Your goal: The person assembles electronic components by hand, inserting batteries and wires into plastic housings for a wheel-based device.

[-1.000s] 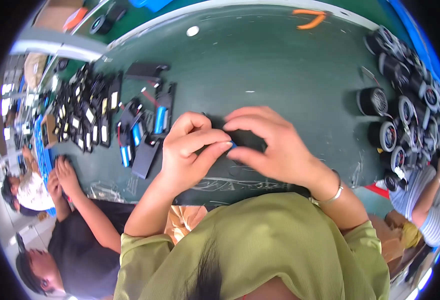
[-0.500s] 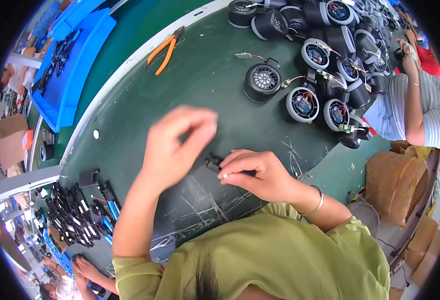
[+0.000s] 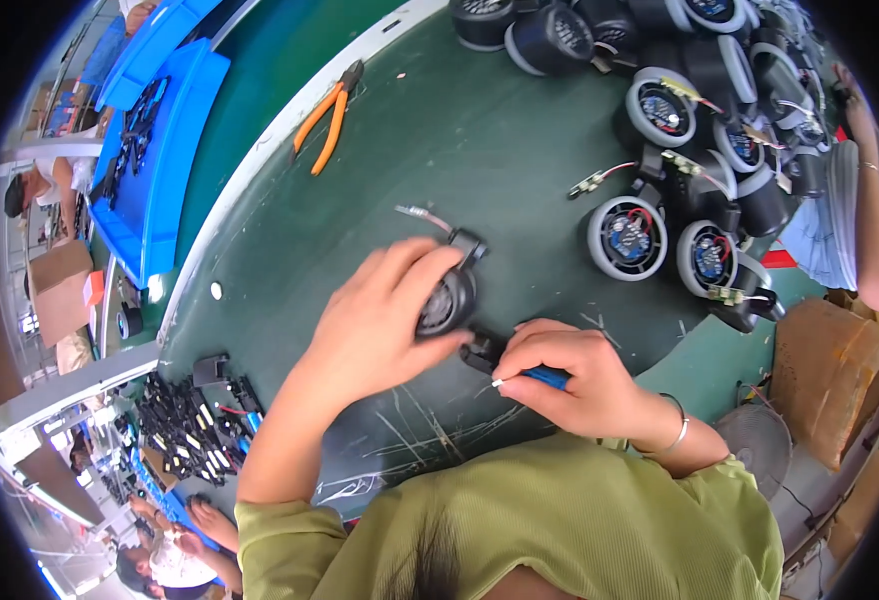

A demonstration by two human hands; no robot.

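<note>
My left hand (image 3: 375,325) grips a round black fan head (image 3: 448,303) with a grille face, just above the table. A small circuit board (image 3: 423,214) dangles by thin wires from the fan head's black hinge piece (image 3: 468,244). Close by on the right, my right hand (image 3: 575,375) is closed around a dark handle part (image 3: 480,352) with a blue cylinder (image 3: 548,377) showing under the fingers. A tiny white connector (image 3: 499,383) sticks out at the thumb and fingertip. Part of the handle is hidden by my fingers.
Several fan heads (image 3: 628,238) with grey rims and wired boards are heaped at the far right. Orange-handled pliers (image 3: 332,120) lie far left. Black handle parts (image 3: 185,425) are piled near left, beyond them a blue bin (image 3: 175,200). A cardboard box (image 3: 828,380) stands at right.
My left hand, empty in the air before, has taken a fan head from beside the heap and brought it next to my right hand. The whole view has shifted slightly.
</note>
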